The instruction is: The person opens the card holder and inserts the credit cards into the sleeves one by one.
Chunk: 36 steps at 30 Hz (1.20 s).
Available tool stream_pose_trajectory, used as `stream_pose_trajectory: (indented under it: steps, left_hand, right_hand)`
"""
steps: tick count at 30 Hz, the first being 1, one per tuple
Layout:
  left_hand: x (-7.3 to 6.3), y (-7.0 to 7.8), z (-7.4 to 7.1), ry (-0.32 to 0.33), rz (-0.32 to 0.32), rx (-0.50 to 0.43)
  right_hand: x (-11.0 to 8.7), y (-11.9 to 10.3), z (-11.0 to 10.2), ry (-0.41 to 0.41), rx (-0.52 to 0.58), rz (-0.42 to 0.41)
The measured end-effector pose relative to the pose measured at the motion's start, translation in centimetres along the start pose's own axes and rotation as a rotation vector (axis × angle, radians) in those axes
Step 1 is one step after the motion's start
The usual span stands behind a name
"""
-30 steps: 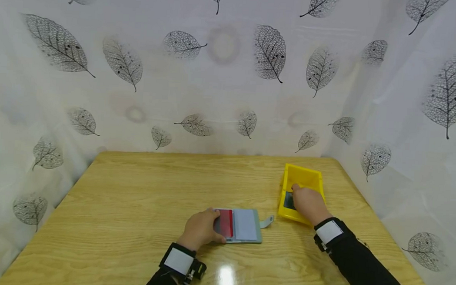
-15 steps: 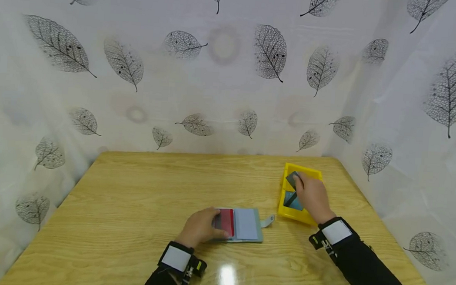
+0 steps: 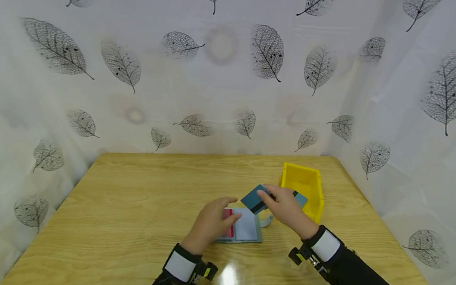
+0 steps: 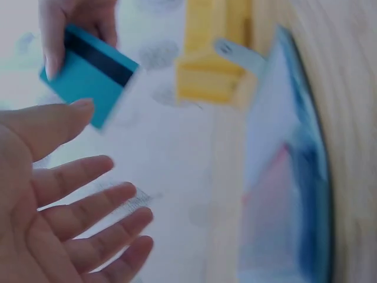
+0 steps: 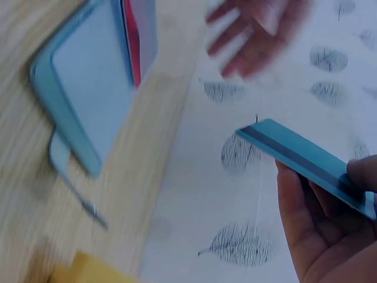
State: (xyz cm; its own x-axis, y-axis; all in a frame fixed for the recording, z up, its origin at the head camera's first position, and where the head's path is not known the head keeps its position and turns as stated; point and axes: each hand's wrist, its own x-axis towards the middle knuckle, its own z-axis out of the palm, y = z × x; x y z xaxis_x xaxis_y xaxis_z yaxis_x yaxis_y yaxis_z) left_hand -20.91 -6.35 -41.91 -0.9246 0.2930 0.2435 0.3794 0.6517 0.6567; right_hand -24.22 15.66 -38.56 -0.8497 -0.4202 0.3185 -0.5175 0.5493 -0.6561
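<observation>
The right hand [image 3: 286, 208] pinches a blue card [image 3: 253, 199] (black-striped) near the left hand [image 3: 208, 222].

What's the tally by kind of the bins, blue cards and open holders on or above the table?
Bin: 1
Blue cards: 2 (one in the right hand, one partly hidden behind that hand in the head view)
Holder: 1
Total: 4

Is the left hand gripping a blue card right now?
No, in the head view the left hand has its fingers and thumb apart, while the right hand pinches the blue card.
</observation>
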Motion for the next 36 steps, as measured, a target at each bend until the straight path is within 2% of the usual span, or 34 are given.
stream_pose_trajectory:
  steps: [7, 10, 14, 17, 24, 31, 36]
  left_hand:
    - [-0.3, 1.9, -0.4, 0.102, 0.096, -0.050]
    - [-0.3, 2.1, -0.4, 0.135, 0.131, -0.018]
    - [-0.4, 2.1, -0.3, 0.158, 0.144, 0.037]
    - [-0.3, 1.9, -0.2, 0.157, 0.141, 0.037]
    - [-0.3, 1.3, 0.0, 0.121, 0.088, -0.026]
    - [-0.3, -0.6, 0.5, 0.168, 0.072, 0.007]
    - [-0.3, -1.4, 0.8, 0.182, 0.028, 0.027]
  right_hand:
    - [-0.3, -1.1, 2.1, -0.141, 0.073, -0.079]
    - [-0.4, -1.1, 2.6, -0.157, 0.069, -0.095]
    - [-0.5, -1.2, 3.0, -0.164, 0.076, -0.086]
    - [-0.6, -1.4, 3.1, -0.167, 0.083, -0.071]
    - [-0.4, -1.3, 3.2, -0.158, 0.025, -0.031]
    - [-0.5, -0.2, 3.3, -0.165, 0.023, 0.028]
    - [-0.7, 0.9, 4.0, -0.203, -0.019, 0.103]
